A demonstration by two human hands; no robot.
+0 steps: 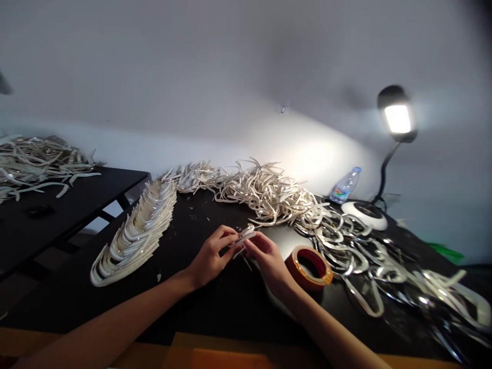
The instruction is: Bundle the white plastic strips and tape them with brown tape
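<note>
My left hand point(210, 256) and my right hand point(269, 259) meet over the middle of the black table point(215, 302). Both pinch a small bundle of pale curved strips point(242, 237) held between their fingertips, just above the tabletop. A neat overlapping row of the same U-shaped strips point(134, 233) lies to the left of my left hand. A big loose heap of strips point(269, 195) spreads behind and to the right of my hands.
A roll of brown tape point(309, 266) lies flat right of my right hand. A lit desk lamp point(395, 118) with a white base point(365, 214) and a plastic water bottle point(346, 185) stand at the back right. Another black table point(69, 195) at left carries more strips point(34, 161).
</note>
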